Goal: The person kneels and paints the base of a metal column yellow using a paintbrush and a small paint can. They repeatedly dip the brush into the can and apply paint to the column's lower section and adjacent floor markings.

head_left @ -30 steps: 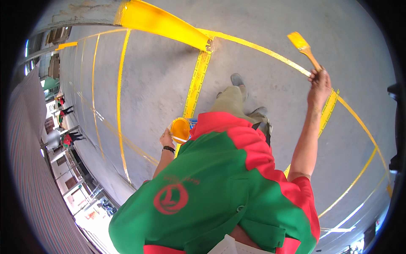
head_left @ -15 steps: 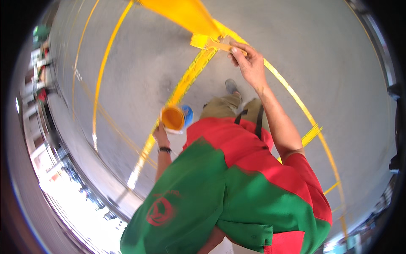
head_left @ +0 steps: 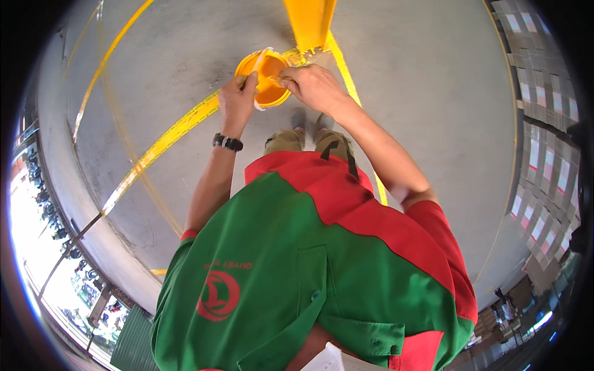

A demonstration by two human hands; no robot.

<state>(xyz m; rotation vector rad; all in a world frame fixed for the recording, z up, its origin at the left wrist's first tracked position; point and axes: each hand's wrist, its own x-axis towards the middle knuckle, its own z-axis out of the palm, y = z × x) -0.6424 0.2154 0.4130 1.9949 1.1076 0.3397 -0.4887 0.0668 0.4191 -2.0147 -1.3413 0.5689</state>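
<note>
A round paint bucket [head_left: 272, 97], yellow-orange inside, hangs in front of me above the floor. My left hand [head_left: 237, 102] is closed at its near left side, where the white carrying handle [head_left: 260, 60] crosses the opening. My right hand [head_left: 312, 86] pinches the paintbrush [head_left: 274, 80] over the bucket's right rim. The brush points down into the bucket, and its bristles are hard to make out there. Just beyond my hands stands a yellow post [head_left: 310, 23], its foot on the painted floor lines.
A broad yellow line [head_left: 179, 131] runs from the post toward the lower left. Another yellow line [head_left: 344, 71] passes behind my right forearm. Stacked cartons [head_left: 544, 167] line the far right. At the left, a kerb-like edge [head_left: 93, 247] borders a bright outdoor area.
The brush has gone from beside the post's foot to the bucket. My left hand has raised the bucket forward and right, close to my right hand. My view has turned.
</note>
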